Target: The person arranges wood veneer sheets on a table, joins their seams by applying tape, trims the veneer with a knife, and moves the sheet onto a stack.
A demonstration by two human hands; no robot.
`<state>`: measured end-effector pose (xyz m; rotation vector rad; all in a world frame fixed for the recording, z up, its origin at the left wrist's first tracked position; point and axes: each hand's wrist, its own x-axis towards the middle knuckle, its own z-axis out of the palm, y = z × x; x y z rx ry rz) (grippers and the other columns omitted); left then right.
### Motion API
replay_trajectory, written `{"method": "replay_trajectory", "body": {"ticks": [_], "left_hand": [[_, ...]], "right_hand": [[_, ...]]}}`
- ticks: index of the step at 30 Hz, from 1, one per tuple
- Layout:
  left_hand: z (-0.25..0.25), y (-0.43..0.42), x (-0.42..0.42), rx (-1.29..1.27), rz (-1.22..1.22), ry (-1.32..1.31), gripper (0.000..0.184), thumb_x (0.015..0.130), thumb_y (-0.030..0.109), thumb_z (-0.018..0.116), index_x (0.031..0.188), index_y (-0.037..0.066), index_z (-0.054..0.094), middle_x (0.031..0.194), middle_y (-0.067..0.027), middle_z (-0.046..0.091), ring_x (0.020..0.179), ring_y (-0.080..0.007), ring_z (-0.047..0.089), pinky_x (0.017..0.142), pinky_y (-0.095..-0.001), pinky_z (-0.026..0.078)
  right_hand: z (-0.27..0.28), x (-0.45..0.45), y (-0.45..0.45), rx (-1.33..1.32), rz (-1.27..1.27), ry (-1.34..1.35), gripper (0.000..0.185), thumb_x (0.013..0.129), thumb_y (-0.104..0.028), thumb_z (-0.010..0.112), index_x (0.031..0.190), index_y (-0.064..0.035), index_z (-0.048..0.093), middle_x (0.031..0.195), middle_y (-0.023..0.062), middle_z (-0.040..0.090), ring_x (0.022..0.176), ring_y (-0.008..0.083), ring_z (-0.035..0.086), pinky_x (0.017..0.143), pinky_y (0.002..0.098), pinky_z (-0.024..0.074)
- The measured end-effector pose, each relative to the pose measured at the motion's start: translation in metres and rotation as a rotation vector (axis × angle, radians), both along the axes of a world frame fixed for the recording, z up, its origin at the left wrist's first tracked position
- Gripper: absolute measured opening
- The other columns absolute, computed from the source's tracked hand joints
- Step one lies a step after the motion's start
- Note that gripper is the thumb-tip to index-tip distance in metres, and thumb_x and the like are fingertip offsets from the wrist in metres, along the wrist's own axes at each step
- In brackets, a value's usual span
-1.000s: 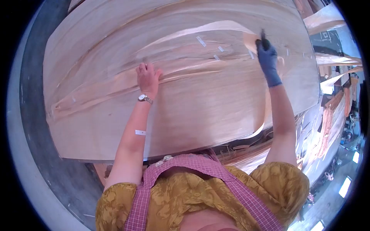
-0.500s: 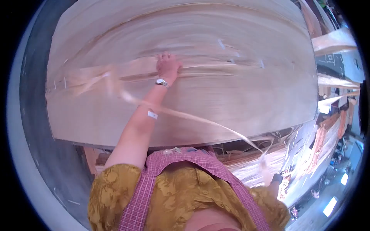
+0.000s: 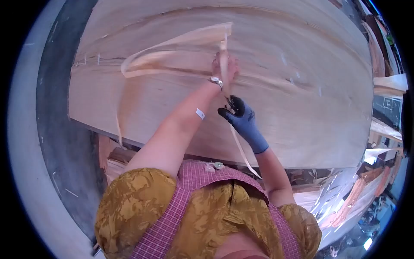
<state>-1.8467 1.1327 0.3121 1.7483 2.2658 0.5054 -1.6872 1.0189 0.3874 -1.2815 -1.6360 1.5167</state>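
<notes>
My left hand [image 3: 227, 65], bare and wearing a wristwatch [image 3: 216, 82], lies with its fingers spread on a broad pale wood veneer sheet [image 3: 302, 134]. A thin veneer strip [image 3: 224, 64] crosses over that hand. From there, a wider folded length of veneer [image 3: 185, 36] loops left and hangs over the near edge. My right hand [image 3: 243, 118], in a blue-grey glove with black fingertips, is just below the left. Its thumb and fingers close around a small, dark, narrow tool whose kind is hard to make out. The strip's tail [image 3: 243, 153] hangs below the glove.
Torn veneer scraps and a stack of sheets [image 3: 114, 164] lie below the sheet's near edge. More veneer pieces [image 3: 390, 84] stick out at the right. A dark surface [image 3: 64, 142] borders the sheet on the left.
My right hand has come from the lower right up beside the left hand. The loose strip has swung up and across the left hand. The view has shifted slightly.
</notes>
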Motion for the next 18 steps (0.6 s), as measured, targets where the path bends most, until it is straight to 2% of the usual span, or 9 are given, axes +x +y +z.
{"method": "replay_trajectory", "body": {"ticks": [5, 7, 9, 10, 11, 12, 13, 16, 18], "left_hand": [[0.001, 0.002, -0.002, 0.021, -0.038, 0.025, 0.033, 0.072, 0.030, 0.075, 0.096, 0.009, 0.069, 0.115, -0.0102, 0.059, 0.111, -0.0302, 0.052, 0.090, -0.0407, 0.049], [0.012, 0.002, 0.003, -0.009, -0.033, 0.058, 0.031, 0.071, 0.029, 0.074, 0.094, 0.009, 0.069, 0.111, -0.0115, 0.062, 0.110, -0.0303, 0.053, 0.090, -0.0410, 0.048], [0.008, 0.006, 0.003, -0.119, 0.020, -0.078, 0.031, 0.072, 0.030, 0.072, 0.095, 0.010, 0.069, 0.101, -0.0143, 0.068, 0.108, -0.0312, 0.056, 0.091, -0.0413, 0.047], [0.003, 0.003, 0.006, -0.058, 0.081, -0.114, 0.031, 0.073, 0.031, 0.071, 0.095, 0.010, 0.069, 0.099, -0.0148, 0.068, 0.108, -0.0314, 0.057, 0.091, -0.0418, 0.047], [0.010, 0.003, 0.002, -0.205, -0.044, -0.090, 0.031, 0.075, 0.033, 0.070, 0.095, 0.010, 0.070, 0.101, -0.0148, 0.068, 0.109, -0.0312, 0.056, 0.091, -0.0422, 0.047], [0.017, 0.004, -0.001, -0.340, -0.177, -0.073, 0.031, 0.077, 0.034, 0.069, 0.096, 0.010, 0.070, 0.104, -0.0148, 0.067, 0.110, -0.0310, 0.056, 0.091, -0.0426, 0.047], [0.022, 0.005, -0.001, -0.248, -0.127, -0.048, 0.030, 0.076, 0.033, 0.069, 0.095, 0.010, 0.069, 0.103, -0.0145, 0.067, 0.106, -0.0319, 0.057, 0.088, -0.0440, 0.048], [0.016, 0.006, 0.005, -0.051, -0.025, 0.043, 0.029, 0.074, 0.034, 0.072, 0.093, 0.013, 0.069, 0.105, -0.0100, 0.062, 0.106, -0.0313, 0.056, 0.083, -0.0459, 0.052], [0.018, 0.005, 0.006, -0.059, -0.039, 0.095, 0.030, 0.074, 0.036, 0.074, 0.093, 0.014, 0.069, 0.108, -0.0073, 0.061, 0.109, -0.0290, 0.054, 0.084, -0.0444, 0.051]], "right_hand": [[0.019, 0.023, 0.018, -0.447, -0.186, 0.154, 0.032, 0.093, -0.031, 0.066, 0.114, -0.0069, 0.063, 0.087, 0.0010, 0.067, 0.055, 0.0052, 0.052, 0.048, 0.0186, 0.0394], [0.014, 0.093, 0.021, -0.398, -0.362, 0.389, 0.033, 0.097, -0.032, 0.057, 0.119, -0.0065, 0.059, 0.075, -0.0038, 0.056, 0.053, 0.0053, 0.046, 0.040, 0.0200, 0.0352], [0.027, 0.177, 0.009, -0.256, -0.840, 0.319, 0.038, 0.097, -0.037, 0.054, 0.126, -0.0127, 0.053, 0.072, -0.0035, 0.051, 0.050, 0.0071, 0.043, 0.032, 0.0256, 0.0379], [0.004, 0.266, -0.005, -0.270, -0.935, 0.566, 0.034, 0.095, -0.039, 0.055, 0.122, -0.0175, 0.055, 0.071, -0.0042, 0.051, 0.050, 0.0076, 0.047, 0.026, 0.0303, 0.0357], [0.019, 0.319, -0.041, -0.176, -1.083, 0.334, 0.031, 0.096, -0.039, 0.053, 0.120, -0.0202, 0.056, 0.071, -0.0054, 0.056, 0.055, 0.0069, 0.053, 0.039, 0.0289, 0.0473], [0.001, 0.406, -0.076, -0.149, -1.315, 0.257, 0.034, 0.097, -0.041, 0.050, 0.122, -0.0204, 0.057, 0.089, 0.0010, 0.064, 0.076, 0.0120, 0.062, 0.066, 0.0351, 0.0560], [-0.043, 0.525, -0.144, -0.155, -1.384, 0.051, 0.042, 0.096, -0.043, 0.049, 0.131, -0.0195, 0.055, 0.127, 0.0086, 0.058, 0.112, 0.0201, 0.059, 0.090, 0.0443, 0.0495], [0.004, 0.607, -0.296, -0.398, -1.528, -0.796, 0.041, 0.097, -0.038, 0.047, 0.128, -0.0136, 0.057, 0.120, 0.0114, 0.062, 0.105, 0.0227, 0.063, 0.085, 0.0417, 0.0521], [0.028, 0.620, -0.359, -0.645, -0.976, -1.564, 0.041, 0.097, -0.035, 0.046, 0.126, -0.0098, 0.059, 0.115, 0.0132, 0.065, 0.101, 0.0244, 0.065, 0.081, 0.0400, 0.0538]]}}
